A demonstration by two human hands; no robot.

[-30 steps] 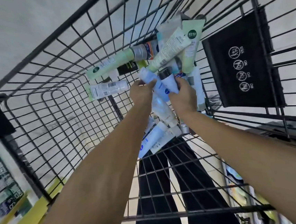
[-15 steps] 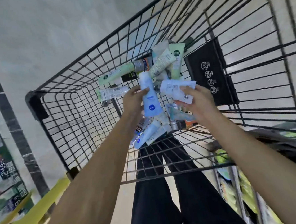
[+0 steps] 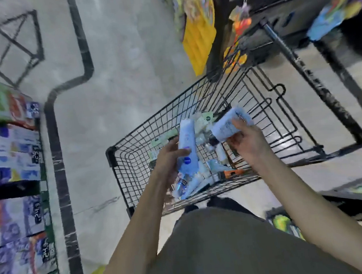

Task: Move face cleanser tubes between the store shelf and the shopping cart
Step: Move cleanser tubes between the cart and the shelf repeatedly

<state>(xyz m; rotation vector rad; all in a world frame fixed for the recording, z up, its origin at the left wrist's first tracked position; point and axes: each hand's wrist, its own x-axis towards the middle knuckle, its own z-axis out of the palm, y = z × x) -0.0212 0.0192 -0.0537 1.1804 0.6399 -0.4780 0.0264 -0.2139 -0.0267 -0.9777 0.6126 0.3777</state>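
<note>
Your left hand point(image 3: 170, 160) grasps a tall pale-blue plastic cleanser tube with a dark-blue round logo point(image 3: 187, 145), fingers wrapped around its lower half and the thumb across its front; the tube stands nearly upright, its crimped end pointing to the far side, above the near left part of the cart. Your right hand point(image 3: 248, 142) grasps a second light-blue cleanser tube with small printed text point(image 3: 229, 124), held tilted, its wide end up and to the right and its dark cap end low and to the left; your fingertips point(image 3: 239, 124) lie over its upper face. The two tubes are near each other but apart. Both are held over the black wire shopping cart point(image 3: 136, 141), which sits just ahead of your body. In the bottom of the cart lies a loose heap of tubes point(image 3: 203, 174), white, pale blue and pale green, with one orange-and-black tube point(image 3: 232, 172) near the near edge; motion blur hides their labels. To the left stands a store shelf of blurred coloured boxes with price tags point(image 3: 10, 166). On the far right, a dark rack point(image 3: 296, 11) carries bright yellow and multicoloured packets point(image 3: 198, 31). The floor point(image 3: 124, 65) is pale grey with a black inlaid line.
</note>
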